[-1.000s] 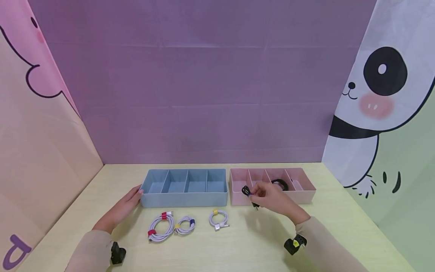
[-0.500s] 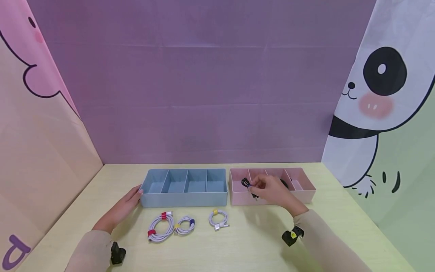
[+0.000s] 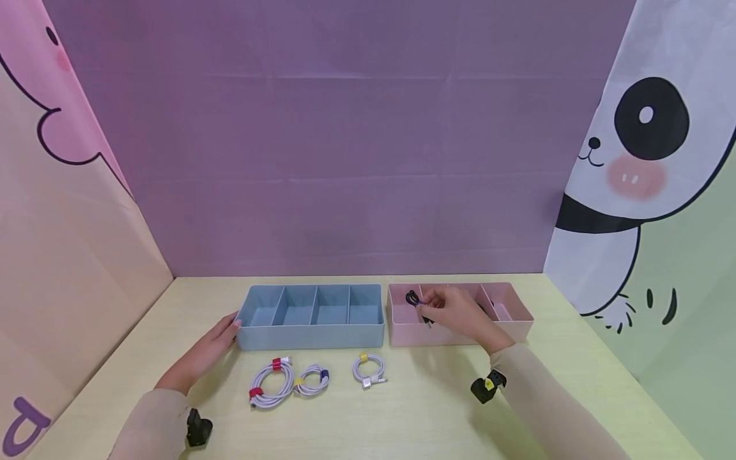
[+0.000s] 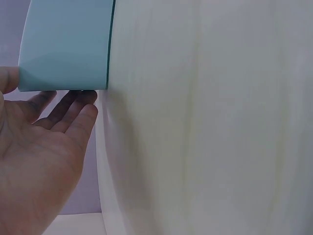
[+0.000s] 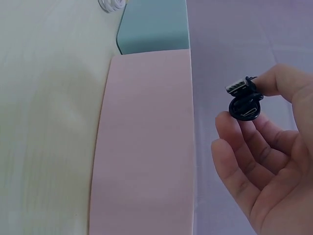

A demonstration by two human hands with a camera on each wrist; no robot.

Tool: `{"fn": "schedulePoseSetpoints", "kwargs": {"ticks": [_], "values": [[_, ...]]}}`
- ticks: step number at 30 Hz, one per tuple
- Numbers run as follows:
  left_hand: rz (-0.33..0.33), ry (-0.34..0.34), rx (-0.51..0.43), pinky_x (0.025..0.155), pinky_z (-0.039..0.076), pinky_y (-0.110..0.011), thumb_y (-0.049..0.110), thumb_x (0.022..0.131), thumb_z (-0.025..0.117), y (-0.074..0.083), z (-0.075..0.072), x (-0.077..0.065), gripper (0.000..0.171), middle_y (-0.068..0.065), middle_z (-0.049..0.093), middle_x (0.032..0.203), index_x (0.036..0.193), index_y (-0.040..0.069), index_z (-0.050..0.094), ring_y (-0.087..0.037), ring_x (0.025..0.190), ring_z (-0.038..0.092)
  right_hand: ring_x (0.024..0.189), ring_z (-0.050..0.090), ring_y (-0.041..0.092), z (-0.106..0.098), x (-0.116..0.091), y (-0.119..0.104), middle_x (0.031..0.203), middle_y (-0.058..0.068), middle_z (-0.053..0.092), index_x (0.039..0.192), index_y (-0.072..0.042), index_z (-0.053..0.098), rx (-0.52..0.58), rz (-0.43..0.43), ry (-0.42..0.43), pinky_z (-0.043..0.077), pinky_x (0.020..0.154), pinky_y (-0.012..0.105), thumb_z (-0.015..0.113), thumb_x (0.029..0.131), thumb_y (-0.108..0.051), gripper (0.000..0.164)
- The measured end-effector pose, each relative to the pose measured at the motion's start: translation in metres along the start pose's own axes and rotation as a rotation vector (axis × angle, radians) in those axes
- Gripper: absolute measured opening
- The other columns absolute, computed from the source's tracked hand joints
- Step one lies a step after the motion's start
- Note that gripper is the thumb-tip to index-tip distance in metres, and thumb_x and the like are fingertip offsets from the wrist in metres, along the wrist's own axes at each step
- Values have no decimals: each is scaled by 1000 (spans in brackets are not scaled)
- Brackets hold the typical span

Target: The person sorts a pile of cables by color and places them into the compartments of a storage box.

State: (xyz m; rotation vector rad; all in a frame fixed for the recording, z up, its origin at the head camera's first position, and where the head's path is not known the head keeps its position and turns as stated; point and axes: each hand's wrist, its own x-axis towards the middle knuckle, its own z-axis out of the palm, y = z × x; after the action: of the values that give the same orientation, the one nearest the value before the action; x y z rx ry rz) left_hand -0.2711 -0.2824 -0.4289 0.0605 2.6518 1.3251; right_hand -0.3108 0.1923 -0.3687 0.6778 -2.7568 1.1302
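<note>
My right hand (image 3: 454,313) pinches a small bundled black USB cable (image 5: 246,106) between thumb and fingers. In the head view the cable hangs over the left part of the pink divided box (image 3: 414,337), its plug end pointing down. In the right wrist view its metal USB plug shows beside the loop. At the left end of the blue divided box (image 3: 310,338), my left hand (image 3: 208,350) touches the end wall with loosely extended fingers, thumb at the corner. The blue box's compartments hold nothing visible. My right hand hides part of the pink box's inside.
Three coiled white cables lie in front of the boxes: a large one with red ties (image 3: 290,382), a smaller one with yellow and blue ties (image 3: 312,391), and one with a yellow tie (image 3: 367,383). A purple backdrop (image 3: 356,191) stands behind the table (image 3: 402,421).
My right hand has moved away from me and slightly left, bringing the black cable from before the pink box's front to over it. The left hand and blue box stay put.
</note>
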Motion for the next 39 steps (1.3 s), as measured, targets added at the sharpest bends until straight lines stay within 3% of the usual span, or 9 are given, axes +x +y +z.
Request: {"fn": "schedulePoseSetpoints", "kwargs": {"ticks": [11, 39], "values": [[-2, -7, -14, 113, 6, -71, 52, 108, 24, 1, -1, -1, 77, -32, 0, 162, 159, 0, -1, -54, 146, 2, 69, 58, 14, 0, 12, 1, 82, 0, 65, 96, -7, 70, -26, 60, -10, 50, 59, 27, 70, 92, -21, 14], [8, -10, -10, 113, 7, -71, 52, 108, 26, 0, -2, 0, 77, -31, 1, 162, 159, 0, 0, -53, 146, 4, 74, 60, 15, 6, 35, 2, 83, -1, 67, 97, -7, 70, -80, 104, -37, 52, 66, 29, 69, 92, -24, 17]]}}
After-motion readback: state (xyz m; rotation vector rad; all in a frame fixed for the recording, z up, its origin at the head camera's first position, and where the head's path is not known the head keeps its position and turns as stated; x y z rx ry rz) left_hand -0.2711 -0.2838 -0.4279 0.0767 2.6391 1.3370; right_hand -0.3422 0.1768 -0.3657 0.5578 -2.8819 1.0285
